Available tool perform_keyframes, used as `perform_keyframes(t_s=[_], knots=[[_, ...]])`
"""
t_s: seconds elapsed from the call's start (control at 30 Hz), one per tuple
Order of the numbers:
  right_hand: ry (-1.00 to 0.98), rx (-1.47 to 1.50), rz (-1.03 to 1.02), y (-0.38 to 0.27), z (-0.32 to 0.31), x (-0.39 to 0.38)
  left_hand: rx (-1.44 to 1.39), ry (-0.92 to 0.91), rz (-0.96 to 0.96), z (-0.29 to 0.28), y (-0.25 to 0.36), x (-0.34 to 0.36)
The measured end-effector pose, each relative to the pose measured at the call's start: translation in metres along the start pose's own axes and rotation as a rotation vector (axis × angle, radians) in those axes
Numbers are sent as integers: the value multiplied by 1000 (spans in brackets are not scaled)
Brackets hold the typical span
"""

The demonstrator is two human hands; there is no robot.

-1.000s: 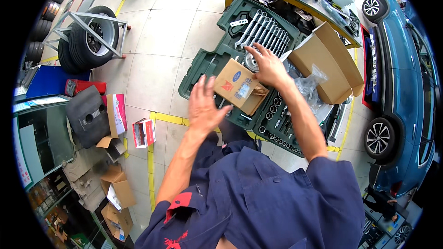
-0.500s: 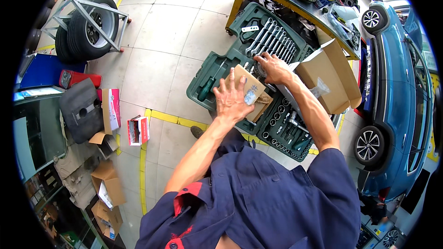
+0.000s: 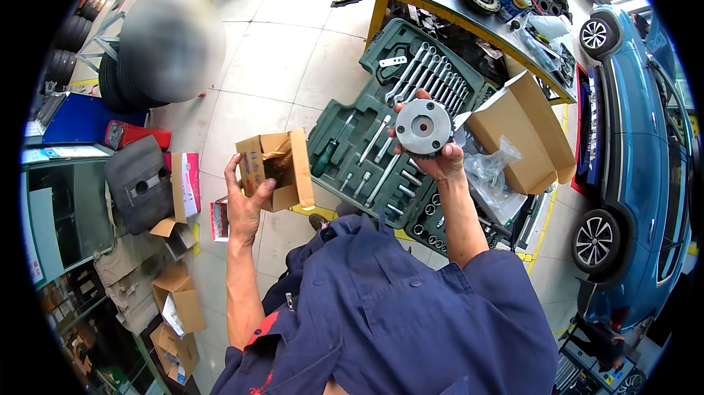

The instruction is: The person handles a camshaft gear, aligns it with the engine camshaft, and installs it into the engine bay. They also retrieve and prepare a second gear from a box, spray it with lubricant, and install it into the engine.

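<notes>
My right hand (image 3: 446,165) grips a round grey metal gear (image 3: 408,118), its flat face up, with a centre hole, several smaller holes and a toothed rim. Over to the left, my left hand (image 3: 248,208) holds a small brown cardboard box (image 3: 301,179) by its side, thumb at the open mouth. Brown paper shows inside it; how deep it goes is hidden. Below both hands lies an open green tool case (image 3: 343,118) with combination wrenches (image 3: 419,76), a screwdriver (image 3: 327,154) and sockets. Beside my right forearm are a large open carton (image 3: 543,131) and clear plastic wrapping (image 3: 490,169).
A yellow-edged workbench (image 3: 469,26) with parts stands beyond the case. A blue car (image 3: 632,146) is at the right. Tyres (image 3: 116,80) sit on a rack at the left, partly blurred. Cartons (image 3: 178,289) and a dark cover (image 3: 137,182) lie at the left.
My left hand has moved left with the small box, whose open mouth now shows. My right hand has lifted the gear off the tool case. More of the case is visible.
</notes>
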State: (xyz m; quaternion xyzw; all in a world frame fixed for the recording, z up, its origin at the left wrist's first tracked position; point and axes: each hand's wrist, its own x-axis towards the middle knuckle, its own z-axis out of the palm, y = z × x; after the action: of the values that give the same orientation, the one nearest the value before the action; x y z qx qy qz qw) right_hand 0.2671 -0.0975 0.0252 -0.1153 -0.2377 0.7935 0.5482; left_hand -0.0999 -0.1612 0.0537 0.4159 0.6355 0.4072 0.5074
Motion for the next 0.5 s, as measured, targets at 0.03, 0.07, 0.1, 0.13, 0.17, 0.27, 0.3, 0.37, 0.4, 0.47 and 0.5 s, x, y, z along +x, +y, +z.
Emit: perform_keyframes(t_s=[0.03, 0.07, 0.1, 0.13, 0.17, 0.27, 0.3, 0.37, 0.4, 0.47, 0.5], knots=[[-15, 22, 0, 2, 2, 3, 23, 51, 38, -3, -2, -1], [-42, 28, 11, 3, 2, 6, 25, 64, 76, -12, -1, -1], [-64, 31, 27, 2, -1, 7, 27, 64, 69, -15, 1, -2], [-62, 35, 30, -1, -4, 6, 28, 65, 61, -17, 5, -1], [-67, 52, 41, 0, -7, 4, 37, 80, 50, -20, 9, -4], [-129, 80, 70, 9, -13, 10, -31, 130, 72, -26, 17, -10], [-138, 84, 83, 13, -10, 13, -46, 150, 78, -30, 19, -14], [-127, 37, 134, 6, -5, 18, 1, 178, 105, -35, 10, -16], [-104, 28, 119, 6, -8, 17, 37, 190, 110, -35, 7, -15], [-108, 22, 87, 9, -7, 21, 248, 232, 183, -42, -6, -11], [-111, 0, 87, 10, -9, 24, 242, 245, 190, -43, -5, -11]])
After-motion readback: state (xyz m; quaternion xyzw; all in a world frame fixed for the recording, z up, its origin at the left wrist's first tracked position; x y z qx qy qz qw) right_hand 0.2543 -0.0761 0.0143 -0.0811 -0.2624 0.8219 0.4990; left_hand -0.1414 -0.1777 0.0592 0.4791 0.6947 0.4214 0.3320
